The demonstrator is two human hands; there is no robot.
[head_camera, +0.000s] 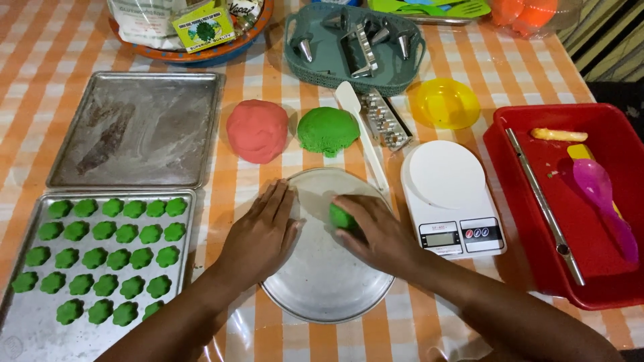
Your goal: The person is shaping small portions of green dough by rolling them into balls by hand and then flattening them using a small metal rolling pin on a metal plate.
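Note:
My right hand (379,231) presses down on a small lump of green dough (341,216) on a round metal plate (322,288). My left hand (263,234) lies flat with fingers spread on the plate's left rim, holding nothing. Behind the plate sit a pink dough ball (257,130) and a larger green dough mound (328,130). At the left, a metal baking tray (20,328) holds several rows of green flower-shaped dough pieces (107,255).
An empty greased tray (137,127) lies at the back left. A white kitchen scale (451,196) stands right of the plate, with a white spatula (362,134) and a metal grater beside it. A red tub (570,201) holds a purple spoon. A teal basket with metal nozzles, a yellow bowl.

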